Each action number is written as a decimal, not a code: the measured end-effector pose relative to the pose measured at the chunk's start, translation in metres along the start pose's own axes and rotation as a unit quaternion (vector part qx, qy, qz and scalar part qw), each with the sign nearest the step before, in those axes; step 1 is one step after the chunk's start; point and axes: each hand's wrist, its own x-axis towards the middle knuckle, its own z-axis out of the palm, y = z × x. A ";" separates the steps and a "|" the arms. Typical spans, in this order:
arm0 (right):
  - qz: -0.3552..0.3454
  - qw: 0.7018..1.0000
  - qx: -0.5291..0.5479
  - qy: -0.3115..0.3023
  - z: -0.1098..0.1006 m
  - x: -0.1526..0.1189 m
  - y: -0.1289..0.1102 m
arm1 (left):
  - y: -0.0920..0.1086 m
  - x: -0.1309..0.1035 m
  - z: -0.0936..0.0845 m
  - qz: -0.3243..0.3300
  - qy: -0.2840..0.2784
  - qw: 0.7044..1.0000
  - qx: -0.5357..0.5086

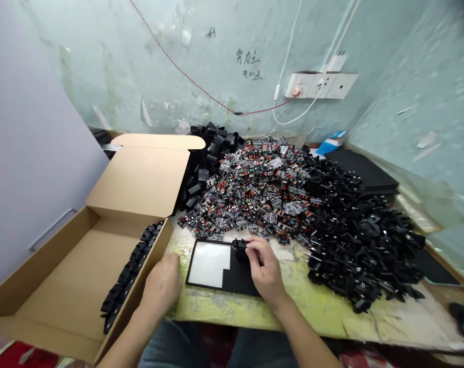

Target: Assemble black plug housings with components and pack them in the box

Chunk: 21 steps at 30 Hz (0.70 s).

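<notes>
A small black plastic plug housing is pinched between the thumb and fingers of my right hand. Beneath it lies a flat black tray, with a white rectangular area on its left part. My left hand is curled into a loose fist at the table's front, between the tray and an open cardboard box; nothing shows in it. Along the right inner wall of that box stands a row of black plug parts.
Behind the tray is a large heap of small circuit boards. Black plug parts with metal pins are piled at the right, black casings at the back left. Black sheets lie behind the right pile. Cables hang from wall sockets.
</notes>
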 end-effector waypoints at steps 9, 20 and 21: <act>0.021 1.000 0.009 0.019 0.002 0.002 0.007 | 0.071 0.034 -0.020 0.285 0.093 0.906 -0.299; 0.063 0.993 0.105 0.008 0.005 -0.007 0.015 | 0.105 0.077 0.001 0.356 0.072 0.867 -0.343; 0.061 0.992 0.108 0.017 0.006 -0.008 0.016 | 0.104 0.076 0.001 0.358 0.070 0.866 -0.341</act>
